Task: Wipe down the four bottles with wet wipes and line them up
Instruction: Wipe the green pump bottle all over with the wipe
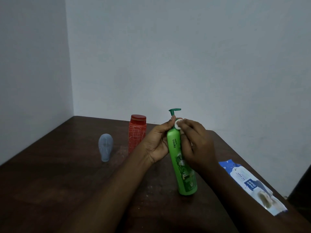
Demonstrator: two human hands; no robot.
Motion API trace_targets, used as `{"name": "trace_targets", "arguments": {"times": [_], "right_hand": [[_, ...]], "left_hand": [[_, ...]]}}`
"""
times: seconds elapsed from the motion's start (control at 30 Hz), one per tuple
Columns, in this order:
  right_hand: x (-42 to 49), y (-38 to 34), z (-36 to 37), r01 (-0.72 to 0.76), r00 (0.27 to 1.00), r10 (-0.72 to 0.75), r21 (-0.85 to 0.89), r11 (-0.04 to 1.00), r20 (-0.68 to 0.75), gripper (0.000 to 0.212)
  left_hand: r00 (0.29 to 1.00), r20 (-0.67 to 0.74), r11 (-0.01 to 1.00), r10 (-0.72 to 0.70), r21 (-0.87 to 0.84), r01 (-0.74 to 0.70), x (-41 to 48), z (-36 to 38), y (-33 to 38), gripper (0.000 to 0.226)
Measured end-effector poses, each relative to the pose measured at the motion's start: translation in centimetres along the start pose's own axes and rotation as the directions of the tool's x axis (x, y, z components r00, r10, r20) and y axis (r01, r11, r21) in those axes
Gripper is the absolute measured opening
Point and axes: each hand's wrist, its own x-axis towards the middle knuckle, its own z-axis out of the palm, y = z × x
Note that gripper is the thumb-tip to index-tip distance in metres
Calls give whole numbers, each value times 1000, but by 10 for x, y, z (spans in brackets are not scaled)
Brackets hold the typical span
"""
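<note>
Green plastic pump bottle, gripped by my left hand beside my right hand pinching a small white wipe, could slip sideways if I scrub hard.

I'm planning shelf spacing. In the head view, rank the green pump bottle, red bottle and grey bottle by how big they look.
1. green pump bottle, largest, though also nearest the camera
2. red bottle
3. grey bottle, smallest

At centre, green pump bottle is standing, my white wipe pressing its neck; red bottle and grey bottle are standing far left; wipes pack is lying right.
</note>
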Motion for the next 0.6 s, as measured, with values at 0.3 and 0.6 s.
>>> {"name": "trace_targets", "arguments": {"times": [0.3, 0.6], "right_hand": [[-7, -2, -11, -25, 999, 27, 37, 999, -38, 33], [23, -20, -28, -430, 852, 522, 512, 744, -44, 21]], "left_hand": [[998, 51, 995, 34, 92, -38, -4, 5, -2, 30], [977, 54, 870, 204, 447, -207, -6, 16, -16, 52]]}}
